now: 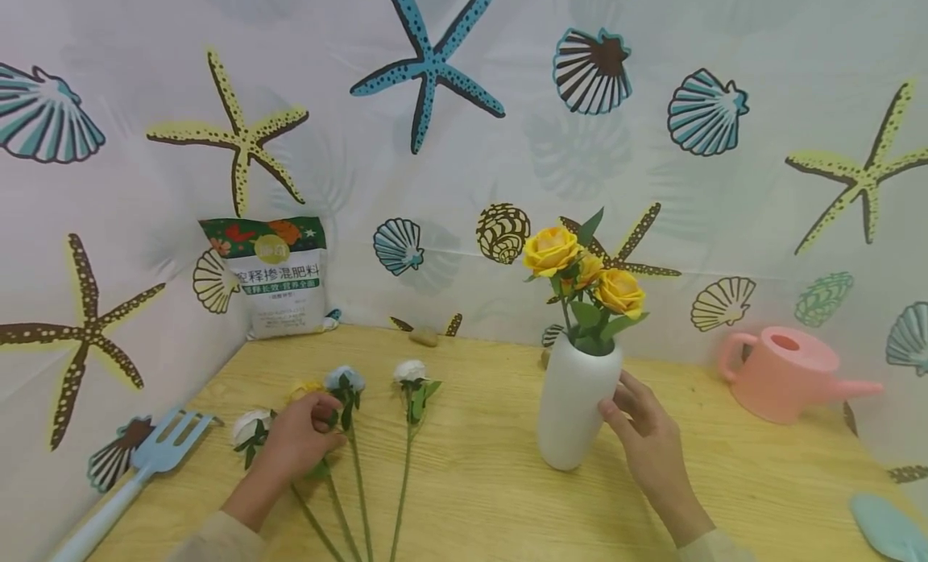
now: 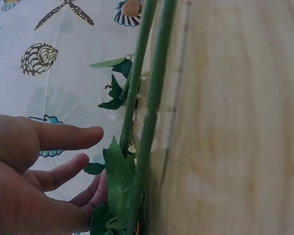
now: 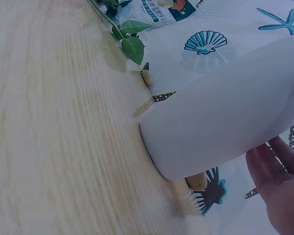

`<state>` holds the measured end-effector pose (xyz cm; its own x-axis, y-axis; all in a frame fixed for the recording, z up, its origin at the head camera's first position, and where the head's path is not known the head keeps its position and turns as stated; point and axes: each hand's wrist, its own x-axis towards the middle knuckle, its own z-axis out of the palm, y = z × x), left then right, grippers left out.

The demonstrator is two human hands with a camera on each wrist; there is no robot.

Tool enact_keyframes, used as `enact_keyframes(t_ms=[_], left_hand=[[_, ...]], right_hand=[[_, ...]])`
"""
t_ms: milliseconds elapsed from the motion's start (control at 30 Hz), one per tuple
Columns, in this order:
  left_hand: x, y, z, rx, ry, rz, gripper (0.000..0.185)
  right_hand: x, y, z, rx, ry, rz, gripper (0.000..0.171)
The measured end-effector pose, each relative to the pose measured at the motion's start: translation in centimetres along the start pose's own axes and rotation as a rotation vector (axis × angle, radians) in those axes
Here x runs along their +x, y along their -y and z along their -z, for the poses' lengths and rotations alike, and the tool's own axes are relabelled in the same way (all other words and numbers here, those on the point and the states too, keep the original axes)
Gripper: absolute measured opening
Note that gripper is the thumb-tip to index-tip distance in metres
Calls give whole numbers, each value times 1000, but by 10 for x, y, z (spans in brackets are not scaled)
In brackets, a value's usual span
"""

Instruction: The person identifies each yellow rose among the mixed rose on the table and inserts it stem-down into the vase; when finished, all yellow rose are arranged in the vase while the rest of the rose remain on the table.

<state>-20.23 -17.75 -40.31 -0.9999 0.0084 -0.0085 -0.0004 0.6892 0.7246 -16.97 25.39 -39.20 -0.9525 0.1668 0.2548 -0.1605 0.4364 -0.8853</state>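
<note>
My left hand (image 1: 300,437) is over the heads of several artificial flowers lying on the table. Beneath and around it are a yellow rose (image 1: 306,390), partly hidden by the fingers, a blue rose (image 1: 344,378) and a white rose (image 1: 250,427). In the left wrist view, the thumb and fingers are spread apart beside a green leaf (image 2: 118,183) and stems, not closed round them. Another white rose (image 1: 411,371) lies farther right. My right hand (image 1: 648,437) holds the side of a white vase (image 1: 576,405), thumb in front and fingers behind. Yellow roses (image 1: 551,250) stand in the vase.
A wooden table (image 1: 478,465) meets a patterned cloth backdrop. A fertilizer bag (image 1: 283,296) leans at the back left, and a light-blue garden fork (image 1: 155,457) lies at the left. To the right are a pink watering can (image 1: 786,377) and a pale-blue tool (image 1: 888,526). Stones (image 1: 424,336) sit along the back.
</note>
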Motion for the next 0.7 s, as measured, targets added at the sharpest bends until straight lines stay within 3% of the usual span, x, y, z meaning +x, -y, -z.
enact_keyframes(t_ms=[300,700], left_hand=[[0,0,3,39,-56,1,44],[3,6,10,105,16,54,48]], right_hand=[[-1,0,1,-27,-1,-12,52],[0,0,-1,-3,-4,-14,52]])
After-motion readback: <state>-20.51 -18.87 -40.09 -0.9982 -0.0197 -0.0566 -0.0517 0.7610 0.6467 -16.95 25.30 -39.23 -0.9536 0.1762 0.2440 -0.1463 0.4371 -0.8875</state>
